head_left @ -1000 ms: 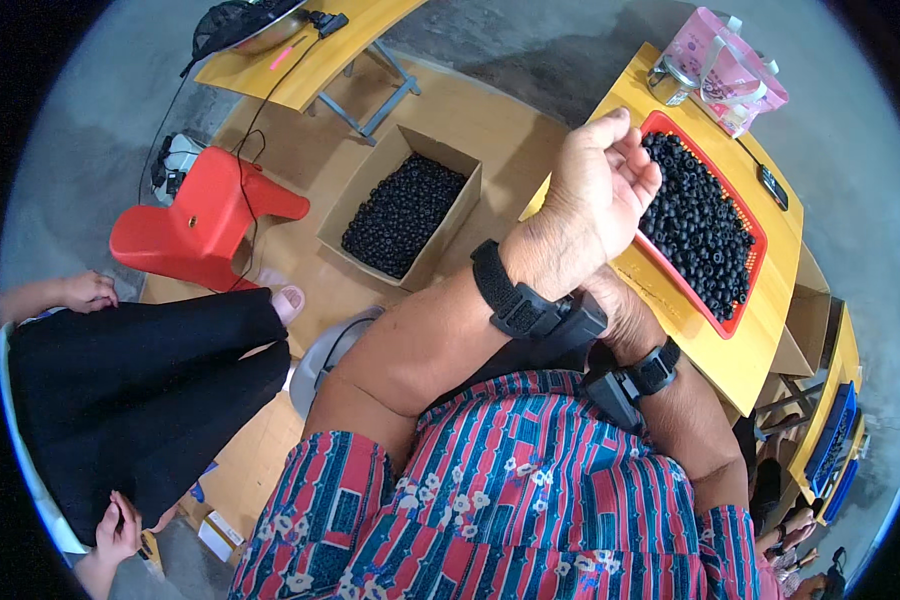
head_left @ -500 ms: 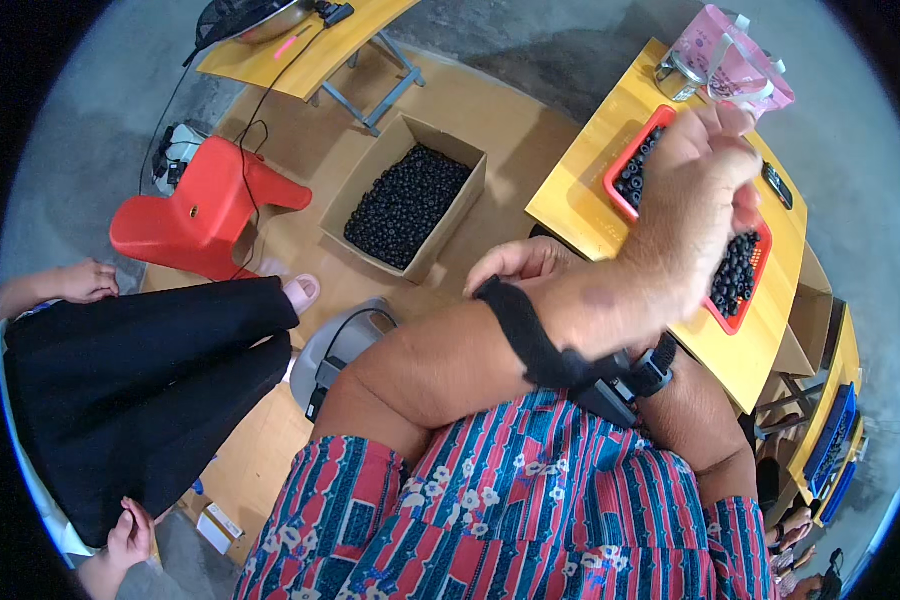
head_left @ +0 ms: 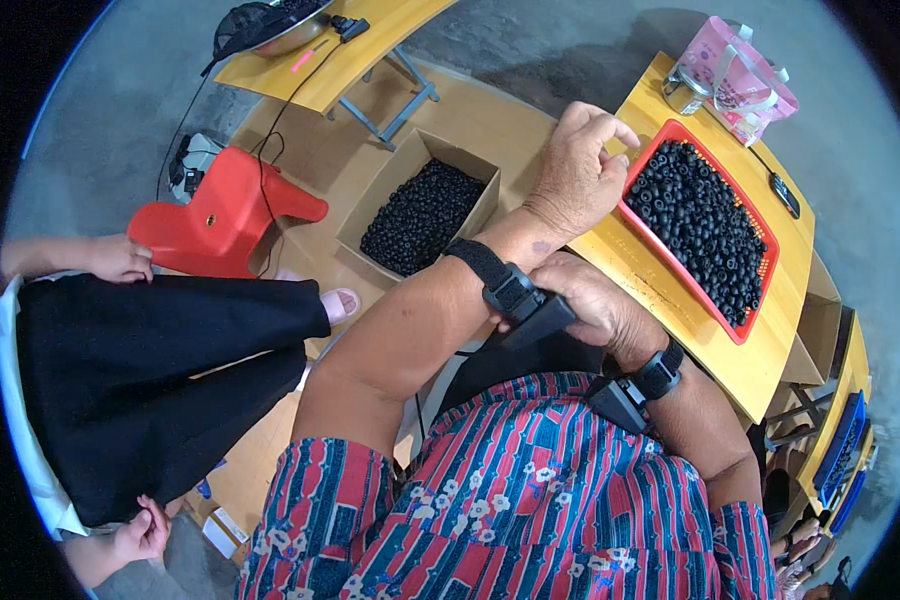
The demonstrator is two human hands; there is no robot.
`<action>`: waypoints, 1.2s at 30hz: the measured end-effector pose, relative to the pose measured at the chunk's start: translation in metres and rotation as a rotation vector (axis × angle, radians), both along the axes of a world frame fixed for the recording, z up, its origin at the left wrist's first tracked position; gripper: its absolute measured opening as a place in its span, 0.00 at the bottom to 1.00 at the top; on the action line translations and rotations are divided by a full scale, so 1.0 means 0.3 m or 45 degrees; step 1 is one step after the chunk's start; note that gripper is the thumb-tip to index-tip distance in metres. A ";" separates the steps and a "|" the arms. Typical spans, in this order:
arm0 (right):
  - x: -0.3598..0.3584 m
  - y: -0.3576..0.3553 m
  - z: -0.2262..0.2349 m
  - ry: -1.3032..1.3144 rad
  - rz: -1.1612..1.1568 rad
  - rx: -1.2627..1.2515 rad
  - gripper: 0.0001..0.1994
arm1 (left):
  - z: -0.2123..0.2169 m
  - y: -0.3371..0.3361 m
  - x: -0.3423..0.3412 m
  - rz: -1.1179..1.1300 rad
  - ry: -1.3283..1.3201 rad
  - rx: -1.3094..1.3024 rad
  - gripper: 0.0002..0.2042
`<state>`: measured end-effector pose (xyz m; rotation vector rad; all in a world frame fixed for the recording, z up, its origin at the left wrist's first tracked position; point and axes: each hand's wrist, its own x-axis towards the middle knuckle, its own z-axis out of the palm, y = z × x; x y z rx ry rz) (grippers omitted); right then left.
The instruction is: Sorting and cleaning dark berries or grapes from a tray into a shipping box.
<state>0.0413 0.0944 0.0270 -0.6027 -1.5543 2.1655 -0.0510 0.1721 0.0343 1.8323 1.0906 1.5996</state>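
Observation:
My left hand [head_left: 582, 160] is raised beside the near-left edge of a red plastic basket [head_left: 660, 262]. Its fingers are loosely bent and apart, holding nothing. A black strap [head_left: 478, 262] with a small black box-like device [head_left: 538, 318] goes around my left wrist. My right hand [head_left: 592, 298] is closed on that device, fingers partly hidden beneath it. On my right wrist sits a similar strapped device [head_left: 658, 374]. Many small black ring-shaped parts [head_left: 695, 225] fill the basket, which stands on a yellow wooden table [head_left: 610, 240].
An open cardboard box [head_left: 485, 205] of black parts stands left of the table. Beyond it are a red stool [head_left: 205, 215] and another yellow table [head_left: 370, 25]. A person in black trousers [head_left: 160, 370] is at left. A metal can [head_left: 686, 92] and pink bag [head_left: 732, 75] are at the table's far end.
My left hand has moved left and away from above the basket, uncovering it. My right hand, formerly mostly behind the left forearm, now shows on the wrist device.

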 end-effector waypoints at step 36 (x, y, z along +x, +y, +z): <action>0.014 -0.054 0.059 -0.175 -0.284 -0.514 0.23 | -0.068 0.022 -0.064 0.092 0.043 -0.065 0.07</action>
